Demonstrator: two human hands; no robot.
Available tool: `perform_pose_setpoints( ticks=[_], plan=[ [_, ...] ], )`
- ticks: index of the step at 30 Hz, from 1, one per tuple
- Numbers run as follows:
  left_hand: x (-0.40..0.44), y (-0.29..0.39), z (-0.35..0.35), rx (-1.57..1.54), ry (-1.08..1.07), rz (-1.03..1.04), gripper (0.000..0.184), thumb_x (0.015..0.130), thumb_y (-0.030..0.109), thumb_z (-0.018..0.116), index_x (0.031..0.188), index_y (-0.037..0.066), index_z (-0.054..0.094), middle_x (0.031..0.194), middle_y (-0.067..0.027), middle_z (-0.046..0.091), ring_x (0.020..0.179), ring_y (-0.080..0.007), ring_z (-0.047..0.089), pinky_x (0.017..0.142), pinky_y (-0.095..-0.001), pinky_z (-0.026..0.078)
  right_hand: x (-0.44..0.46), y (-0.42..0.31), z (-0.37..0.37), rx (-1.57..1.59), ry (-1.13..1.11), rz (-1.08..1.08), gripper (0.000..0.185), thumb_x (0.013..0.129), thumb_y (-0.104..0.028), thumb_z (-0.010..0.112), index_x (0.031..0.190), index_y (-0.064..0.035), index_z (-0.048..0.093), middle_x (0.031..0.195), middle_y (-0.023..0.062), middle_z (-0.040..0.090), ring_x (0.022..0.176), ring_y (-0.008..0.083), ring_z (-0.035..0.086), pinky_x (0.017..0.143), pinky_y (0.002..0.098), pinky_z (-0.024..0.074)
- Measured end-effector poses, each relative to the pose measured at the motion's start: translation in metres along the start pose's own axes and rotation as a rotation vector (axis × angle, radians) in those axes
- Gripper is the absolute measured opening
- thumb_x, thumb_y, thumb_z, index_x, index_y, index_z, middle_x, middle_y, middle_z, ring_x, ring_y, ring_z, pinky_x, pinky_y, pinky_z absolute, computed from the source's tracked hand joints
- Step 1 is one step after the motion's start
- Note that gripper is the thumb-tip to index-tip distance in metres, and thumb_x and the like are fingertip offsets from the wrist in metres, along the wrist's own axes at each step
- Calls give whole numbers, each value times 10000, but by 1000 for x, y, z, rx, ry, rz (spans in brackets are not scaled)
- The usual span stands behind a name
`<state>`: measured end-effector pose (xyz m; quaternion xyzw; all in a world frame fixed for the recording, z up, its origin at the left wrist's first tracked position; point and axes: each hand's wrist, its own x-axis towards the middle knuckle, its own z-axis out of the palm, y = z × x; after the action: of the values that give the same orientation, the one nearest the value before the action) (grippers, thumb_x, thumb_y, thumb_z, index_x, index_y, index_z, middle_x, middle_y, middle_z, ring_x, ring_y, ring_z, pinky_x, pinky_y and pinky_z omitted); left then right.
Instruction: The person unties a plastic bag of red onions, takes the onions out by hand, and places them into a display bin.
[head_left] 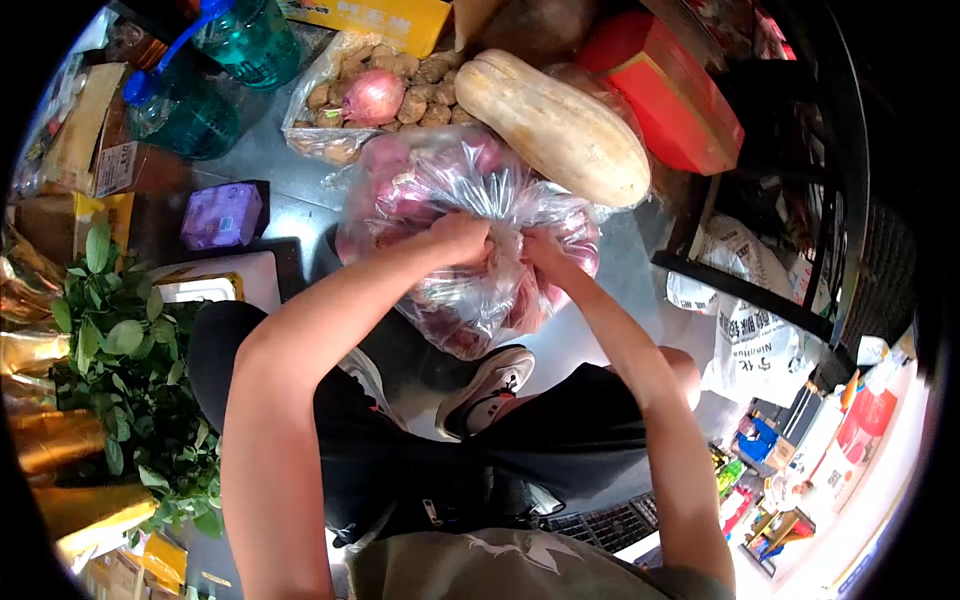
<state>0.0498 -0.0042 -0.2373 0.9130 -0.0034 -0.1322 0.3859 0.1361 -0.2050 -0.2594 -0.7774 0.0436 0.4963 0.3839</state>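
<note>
- Nearest the lens, an olive T-shirt (440,572) with a white print is seen, framed by two bare forearms; dark trousers (575,425) are spread wide beyond it, with light shoes (487,388) planted between.
- And here's the action: a clear plastic bag (450,305), loaded with red onions (405,195), is set on the grey floor (655,235) just past the shoes.
- By the left grip (463,239), a bunch of plastic is clasped tight, fingers curled in.
- By the right grip (542,249), the bag is pinched too, close beside the left; some fingertips are hidden by the crumpled film.
- Beyond the bag, a lined box (305,140) is filled with brown tubers (433,114), topped by a loose onion (375,97).
- To its right, a long tan squash (555,125) is laid slantwise, backed by a red box (665,95).
- Over left, a purple pack (221,216) and leafy stems (125,345) are spotted.
</note>
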Motion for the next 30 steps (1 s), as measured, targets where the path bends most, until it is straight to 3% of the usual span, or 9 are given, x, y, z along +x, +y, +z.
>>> perform_pose_setpoints(
  ticks=[2,4,7,11,12,18,20,24,30],
  plan=[
    [9,13,-43,-119,-428,-1,369,821,360,578,1059,82,629,969,-158,663,924,-327,626,800,-418,493,-19,-26,-11,76,-305,-251,359,853,-251,610,1095,14,593,924,35,614,772,115,558,680,255,460],
    [39,-12,-18,-105,-452,2,434,806,485,602,939,81,683,841,-132,681,776,-263,655,679,-394,500,-43,-68,-6,-337,-307,30,474,860,-361,610,1147,12,551,1026,49,588,862,116,538,746,271,454],
    [46,21,-43,-310,-582,-294,461,804,493,627,863,41,695,653,-92,632,610,-173,620,527,-348,474,-47,-74,-13,-270,-445,-154,512,851,-397,625,1146,12,538,1061,44,568,916,106,517,802,279,437],
    [52,43,-21,-264,-534,-50,337,766,364,714,834,35,693,633,-92,637,635,-178,632,555,-330,483,-61,-64,-32,-271,-435,-78,477,847,-347,658,1169,-12,550,1057,24,577,991,89,499,869,282,410],
    [33,41,-27,-295,-287,131,290,749,294,726,839,22,684,676,-114,656,659,-184,641,588,-320,490,-72,-72,-27,-275,-383,-95,455,857,-331,654,1176,-21,556,1063,25,585,1012,89,500,885,279,400],
    [0,24,-21,-333,-218,39,189,749,165,707,848,9,666,740,-114,663,652,-175,629,588,-320,476,-56,-46,-15,18,-420,-198,408,887,-316,617,1165,-22,572,1054,29,608,928,98,533,809,273,423],
    [-6,21,-9,-391,-190,-45,255,730,231,693,876,23,668,841,-149,667,793,-279,655,674,-371,496,-51,-45,-20,-116,-421,-182,382,889,-312,615,1133,-20,586,1017,27,615,900,97,540,792,271,428],
    [-22,33,-7,-438,-76,55,104,819,100,634,811,5,591,638,-60,573,597,-105,525,560,-304,428,-50,-42,-25,11,-458,-104,344,884,-321,626,1034,-11,620,945,21,620,840,92,544,760,262,428],
    [-10,41,-30,-196,-178,261,113,852,109,607,841,1,575,645,-84,569,577,-167,512,552,-328,411,-43,-44,-40,-54,-499,-187,315,890,-319,619,971,-15,638,865,-5,608,790,65,524,699,229,415]
  ],
)
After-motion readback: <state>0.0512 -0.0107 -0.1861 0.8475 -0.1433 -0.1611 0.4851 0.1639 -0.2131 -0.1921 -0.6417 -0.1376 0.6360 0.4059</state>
